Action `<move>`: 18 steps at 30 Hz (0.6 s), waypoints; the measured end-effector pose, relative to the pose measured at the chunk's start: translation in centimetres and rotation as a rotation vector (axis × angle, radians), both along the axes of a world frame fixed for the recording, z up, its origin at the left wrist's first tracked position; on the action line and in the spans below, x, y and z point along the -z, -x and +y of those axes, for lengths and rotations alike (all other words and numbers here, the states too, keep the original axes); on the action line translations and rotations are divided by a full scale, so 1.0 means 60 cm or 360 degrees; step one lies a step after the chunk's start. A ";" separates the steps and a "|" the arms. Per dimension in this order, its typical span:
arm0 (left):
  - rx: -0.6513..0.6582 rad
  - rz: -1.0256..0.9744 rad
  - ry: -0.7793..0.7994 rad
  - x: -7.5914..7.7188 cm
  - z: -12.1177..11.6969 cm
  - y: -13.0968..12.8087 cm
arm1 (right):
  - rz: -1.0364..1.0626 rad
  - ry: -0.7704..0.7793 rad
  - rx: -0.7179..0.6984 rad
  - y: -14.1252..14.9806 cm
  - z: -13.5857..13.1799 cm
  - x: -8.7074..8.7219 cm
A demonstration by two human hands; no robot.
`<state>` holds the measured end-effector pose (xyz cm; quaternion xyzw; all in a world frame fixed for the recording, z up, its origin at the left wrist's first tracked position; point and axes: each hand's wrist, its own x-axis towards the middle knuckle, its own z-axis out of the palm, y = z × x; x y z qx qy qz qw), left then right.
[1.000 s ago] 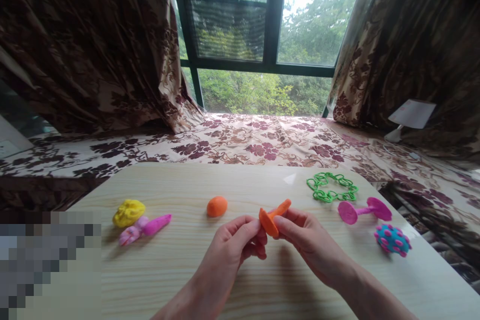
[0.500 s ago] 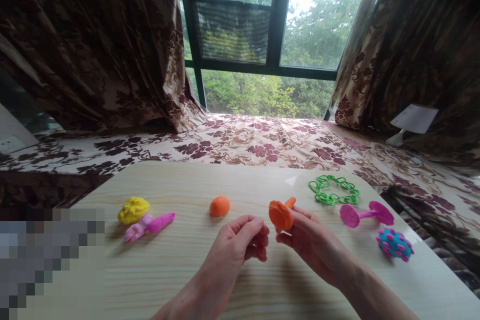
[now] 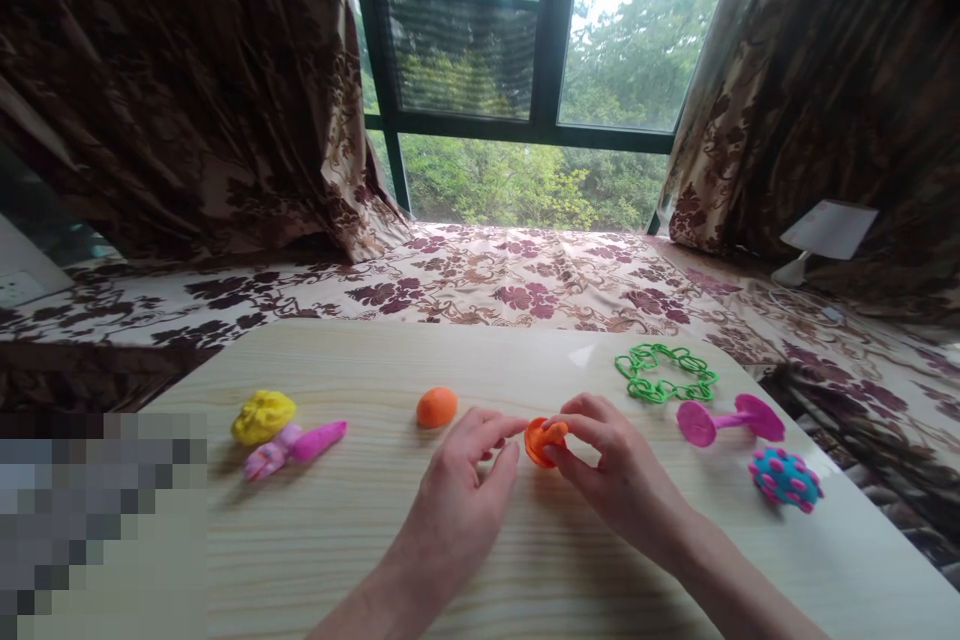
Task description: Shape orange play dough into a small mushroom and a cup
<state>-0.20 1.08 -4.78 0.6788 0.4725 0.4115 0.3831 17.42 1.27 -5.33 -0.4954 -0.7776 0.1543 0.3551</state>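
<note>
My right hand [image 3: 611, 465] pinches a small orange clay piece [image 3: 541, 440] just above the light wooden table [image 3: 360, 540], near its middle. My left hand [image 3: 465, 490] is beside it, index finger stretched toward the piece and touching its left edge, other fingers loosely curled. An orange clay ball [image 3: 436, 407] lies on the table just left of the hands.
A yellow clay lump [image 3: 262, 417] and a pink clay shape [image 3: 294, 448] lie at the left. A green clay chain [image 3: 664, 374], a magenta dumbbell-like shape [image 3: 727, 418] and a blue ball with pink dots [image 3: 785, 480] lie at the right. A floral cloth and window are behind.
The orange piece was held up and turned in my right hand; now both hands have lowered it close to the table, and my left index finger has reached over to touch it.
</note>
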 end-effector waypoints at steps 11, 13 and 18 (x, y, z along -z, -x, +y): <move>0.0157 0.0495 -0.0313 0.004 -0.008 -0.002 | -0.0026 0.0127 -0.0004 0.002 0.004 0.015; 0.0163 0.0515 -0.0313 0.005 -0.007 -0.002 | 0.0003 0.0136 0.0006 0.002 0.004 0.016; 0.0154 0.0531 -0.0313 0.006 -0.007 -0.003 | 0.0082 0.0261 -0.0055 -0.001 0.001 0.003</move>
